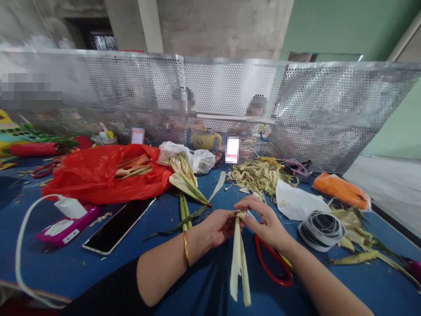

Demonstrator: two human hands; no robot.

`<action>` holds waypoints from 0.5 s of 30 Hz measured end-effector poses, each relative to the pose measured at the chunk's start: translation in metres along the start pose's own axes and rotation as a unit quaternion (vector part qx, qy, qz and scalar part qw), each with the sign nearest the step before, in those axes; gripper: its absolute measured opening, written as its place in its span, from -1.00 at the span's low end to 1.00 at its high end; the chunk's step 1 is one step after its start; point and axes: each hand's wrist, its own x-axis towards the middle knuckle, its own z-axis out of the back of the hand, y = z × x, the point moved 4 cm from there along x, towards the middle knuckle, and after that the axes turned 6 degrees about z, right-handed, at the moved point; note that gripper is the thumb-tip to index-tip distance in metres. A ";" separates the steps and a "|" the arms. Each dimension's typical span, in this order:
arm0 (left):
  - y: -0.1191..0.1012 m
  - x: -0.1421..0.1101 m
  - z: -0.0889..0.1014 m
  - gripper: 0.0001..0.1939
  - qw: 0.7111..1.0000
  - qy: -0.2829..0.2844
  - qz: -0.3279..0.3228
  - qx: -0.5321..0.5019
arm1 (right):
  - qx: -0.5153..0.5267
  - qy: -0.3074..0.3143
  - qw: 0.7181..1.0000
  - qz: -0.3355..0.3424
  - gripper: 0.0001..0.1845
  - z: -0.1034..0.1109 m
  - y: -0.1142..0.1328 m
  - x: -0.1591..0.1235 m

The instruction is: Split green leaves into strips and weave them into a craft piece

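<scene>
Your left hand [220, 228] and right hand [265, 221] pinch the corn husk strips [236, 263] by their gathered top, apparently to keep the folds together, leaving the ends hanging over the blue table [66, 272], beside the red handle [285, 283].

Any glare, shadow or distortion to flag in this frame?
Head view: upright phone's glowing white screen is blown out; soft shadows streak the blue tabletop; perforated metal partition looks stretched at the sides; black fabric sleeve shows little detail.

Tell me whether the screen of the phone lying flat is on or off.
Off, by its look: the phone shows a plain black face with nothing lit.
</scene>
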 end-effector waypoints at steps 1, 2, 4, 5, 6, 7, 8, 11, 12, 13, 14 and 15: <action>0.000 0.000 0.001 -0.84 1.000 -0.005 0.004 -0.010 | -0.005 0.012 1.000 0.010 -0.83 -0.001 0.001 0.000; 0.000 0.001 0.001 -0.84 1.000 -0.009 0.009 -0.021 | -0.012 0.025 1.000 0.015 -0.86 -0.002 0.001 0.000; 0.000 0.001 0.001 -0.85 1.000 -0.010 0.008 -0.024 | -0.031 0.042 0.999 0.016 -0.89 -0.004 -0.001 -0.001; 0.000 0.000 0.001 -0.86 1.000 -0.008 0.001 -0.014 | -0.040 0.040 0.998 0.012 -0.87 -0.004 -0.004 -0.001; -0.001 -0.001 0.001 -0.87 1.000 -0.006 -0.008 0.003 | -0.045 0.030 0.999 0.005 -0.85 -0.003 -0.007 -0.001; -0.002 -0.002 0.000 -0.87 1.000 -0.004 -0.016 0.022 | -0.046 0.010 0.999 -0.004 -0.83 -0.002 -0.010 -0.001; -0.002 -0.004 0.000 -0.85 0.999 -0.005 -0.021 0.042 | -0.043 -0.019 0.999 -0.020 -0.82 0.000 -0.014 -0.001; -0.003 -0.010 -0.003 -0.68 0.995 0.002 -0.016 0.096 | -0.014 -0.098 0.990 -0.102 -0.82 0.006 -0.025 -0.003; -0.003 -0.012 -0.005 -0.64 0.994 0.012 -0.011 0.112 | 0.002 -0.111 0.985 -0.133 -0.82 0.007 -0.028 -0.003; -0.003 -0.014 -0.006 -0.63 0.992 0.024 -0.007 0.127 | 0.021 -0.119 0.980 -0.160 -0.81 0.007 -0.031 -0.004; -0.002 -0.016 -0.008 -0.64 0.989 0.035 -0.002 0.140 | 0.039 -0.123 0.975 -0.182 -0.80 0.007 -0.034 -0.004; -0.002 -0.017 -0.009 -0.68 0.987 0.043 0.004 0.152 | 0.057 -0.124 0.971 -0.199 -0.80 0.006 -0.036 -0.004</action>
